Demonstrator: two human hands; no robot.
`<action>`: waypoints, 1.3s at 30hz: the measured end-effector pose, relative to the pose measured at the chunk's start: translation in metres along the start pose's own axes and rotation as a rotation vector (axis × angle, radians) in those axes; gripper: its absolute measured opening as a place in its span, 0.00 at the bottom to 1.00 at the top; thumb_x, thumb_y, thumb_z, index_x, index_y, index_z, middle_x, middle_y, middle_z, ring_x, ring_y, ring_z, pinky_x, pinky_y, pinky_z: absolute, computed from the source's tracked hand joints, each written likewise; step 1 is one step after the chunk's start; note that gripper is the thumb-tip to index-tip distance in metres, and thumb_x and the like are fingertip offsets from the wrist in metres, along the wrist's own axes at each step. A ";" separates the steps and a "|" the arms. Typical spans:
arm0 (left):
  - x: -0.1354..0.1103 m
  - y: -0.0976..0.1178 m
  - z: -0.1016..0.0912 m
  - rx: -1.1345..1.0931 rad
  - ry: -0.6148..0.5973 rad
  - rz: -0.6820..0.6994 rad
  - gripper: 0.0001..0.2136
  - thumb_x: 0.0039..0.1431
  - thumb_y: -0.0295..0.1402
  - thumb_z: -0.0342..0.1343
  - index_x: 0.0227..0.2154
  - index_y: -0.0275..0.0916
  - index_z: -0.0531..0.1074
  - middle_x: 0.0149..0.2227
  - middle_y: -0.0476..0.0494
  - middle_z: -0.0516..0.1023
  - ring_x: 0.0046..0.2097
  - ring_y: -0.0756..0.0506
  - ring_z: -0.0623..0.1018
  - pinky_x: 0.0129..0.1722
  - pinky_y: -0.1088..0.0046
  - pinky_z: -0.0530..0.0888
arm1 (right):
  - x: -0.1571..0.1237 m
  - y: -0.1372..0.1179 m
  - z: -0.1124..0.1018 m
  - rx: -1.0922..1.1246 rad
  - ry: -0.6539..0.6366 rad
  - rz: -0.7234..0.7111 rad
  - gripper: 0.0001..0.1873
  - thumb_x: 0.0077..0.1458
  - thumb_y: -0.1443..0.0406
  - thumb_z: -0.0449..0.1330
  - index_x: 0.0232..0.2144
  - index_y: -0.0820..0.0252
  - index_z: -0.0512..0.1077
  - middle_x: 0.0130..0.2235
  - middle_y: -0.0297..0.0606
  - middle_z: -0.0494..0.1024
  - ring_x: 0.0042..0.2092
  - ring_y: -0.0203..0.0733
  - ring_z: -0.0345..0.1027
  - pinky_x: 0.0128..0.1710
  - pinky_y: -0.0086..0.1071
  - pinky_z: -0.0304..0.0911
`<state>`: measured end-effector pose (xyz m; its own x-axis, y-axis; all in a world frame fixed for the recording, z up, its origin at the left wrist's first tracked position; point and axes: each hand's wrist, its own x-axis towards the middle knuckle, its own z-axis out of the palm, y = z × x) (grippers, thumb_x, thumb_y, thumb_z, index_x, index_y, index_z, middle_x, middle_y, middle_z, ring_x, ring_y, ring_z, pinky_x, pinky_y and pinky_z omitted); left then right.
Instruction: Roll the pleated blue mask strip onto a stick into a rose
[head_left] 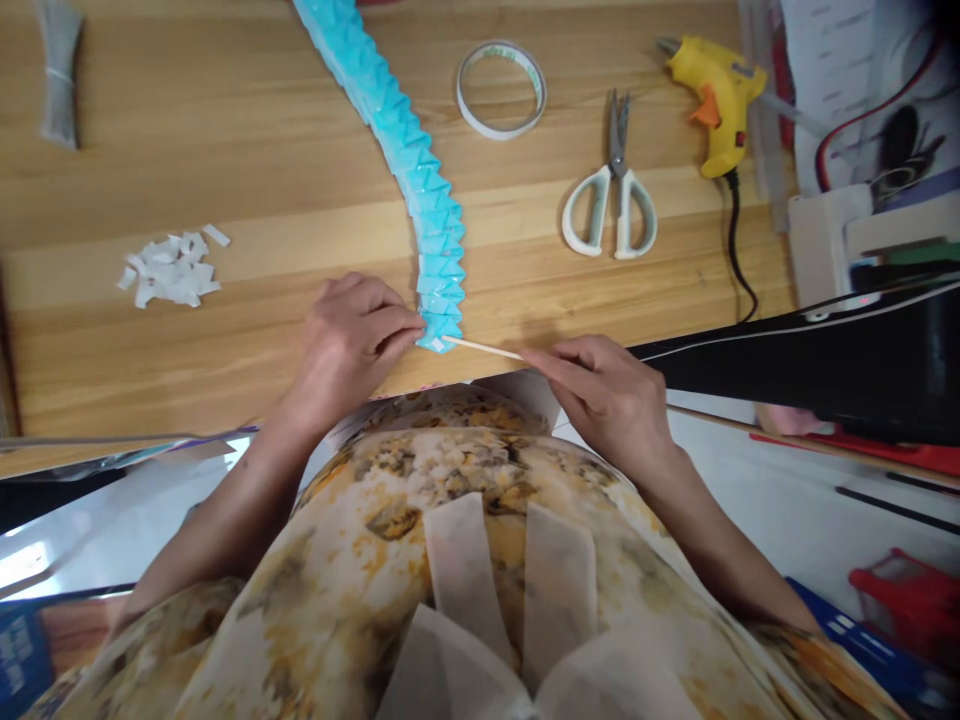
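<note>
A long chain of folded light-blue paper [427, 185] curves down the wooden table to its front edge. My left hand [356, 330] pinches the near end of this chain from the left, thumb and fingertips together. From the right, my right hand [604, 385] grips a thin pale stick [484, 348] between thumb and fingers. The stick's tip touches or lies just over the chain's near end, beside a small white piece [437, 344] on the blue paper. What that piece is made of, I cannot tell.
White paper bits [172, 268] lie piled at left, below a tied grey bundle [60, 75]. A tape roll [501, 90], white-handled scissors [615, 190] and a yellow glue gun [716, 100] with a black cord are at right. The table's front edge [300, 420] runs before my body.
</note>
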<state>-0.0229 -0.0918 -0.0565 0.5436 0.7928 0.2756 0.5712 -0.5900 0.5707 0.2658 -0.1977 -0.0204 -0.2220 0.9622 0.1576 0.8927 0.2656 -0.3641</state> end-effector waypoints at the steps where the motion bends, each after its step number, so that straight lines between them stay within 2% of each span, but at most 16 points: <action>1: 0.000 0.000 0.000 -0.003 0.000 0.000 0.11 0.71 0.40 0.56 0.34 0.47 0.80 0.37 0.44 0.83 0.42 0.39 0.80 0.43 0.57 0.69 | 0.000 0.000 0.000 -0.002 -0.003 0.001 0.15 0.70 0.66 0.57 0.48 0.45 0.83 0.38 0.36 0.85 0.37 0.40 0.76 0.29 0.32 0.64; 10: 0.000 0.001 0.001 -0.006 -0.008 -0.026 0.12 0.72 0.41 0.55 0.34 0.48 0.81 0.36 0.44 0.82 0.41 0.39 0.79 0.43 0.56 0.69 | 0.008 -0.005 0.003 0.033 -0.008 0.058 0.15 0.69 0.64 0.57 0.46 0.42 0.84 0.38 0.35 0.84 0.37 0.41 0.76 0.29 0.32 0.65; 16: 0.000 0.001 0.001 -0.008 -0.011 -0.019 0.11 0.72 0.41 0.56 0.34 0.48 0.80 0.37 0.44 0.82 0.42 0.39 0.79 0.43 0.56 0.68 | 0.001 0.004 -0.002 0.050 0.036 -0.022 0.15 0.68 0.66 0.59 0.49 0.45 0.83 0.40 0.38 0.84 0.39 0.41 0.77 0.35 0.34 0.70; 24: 0.001 -0.001 0.000 -0.014 -0.028 -0.011 0.10 0.71 0.41 0.57 0.35 0.49 0.80 0.37 0.44 0.83 0.42 0.39 0.79 0.44 0.57 0.68 | -0.003 0.006 -0.001 0.058 0.052 -0.014 0.16 0.67 0.69 0.60 0.49 0.44 0.83 0.40 0.38 0.84 0.40 0.41 0.77 0.36 0.34 0.70; 30: 0.002 0.001 -0.002 -0.099 -0.003 -0.032 0.10 0.71 0.41 0.56 0.36 0.47 0.80 0.35 0.46 0.82 0.38 0.42 0.79 0.41 0.61 0.71 | -0.003 0.007 0.002 -0.002 0.093 -0.076 0.16 0.67 0.69 0.59 0.48 0.47 0.83 0.39 0.37 0.84 0.39 0.39 0.77 0.34 0.32 0.68; 33: 0.004 0.007 -0.005 -0.035 -0.052 0.011 0.11 0.73 0.40 0.54 0.37 0.46 0.79 0.35 0.45 0.82 0.38 0.43 0.79 0.41 0.62 0.70 | -0.002 0.008 0.002 -0.017 0.101 -0.079 0.15 0.67 0.69 0.60 0.48 0.46 0.83 0.38 0.36 0.84 0.39 0.38 0.76 0.33 0.30 0.67; 39: 0.022 0.024 -0.013 0.268 -0.224 0.143 0.14 0.75 0.37 0.49 0.36 0.44 0.78 0.38 0.44 0.82 0.42 0.40 0.77 0.42 0.60 0.65 | -0.001 0.008 0.004 -0.043 0.114 -0.083 0.14 0.68 0.68 0.60 0.46 0.46 0.83 0.38 0.35 0.83 0.39 0.38 0.75 0.32 0.30 0.64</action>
<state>-0.0051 -0.0861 -0.0267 0.7333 0.6641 0.1453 0.6043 -0.7347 0.3082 0.2713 -0.1961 -0.0267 -0.2515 0.9234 0.2899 0.8898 0.3384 -0.3060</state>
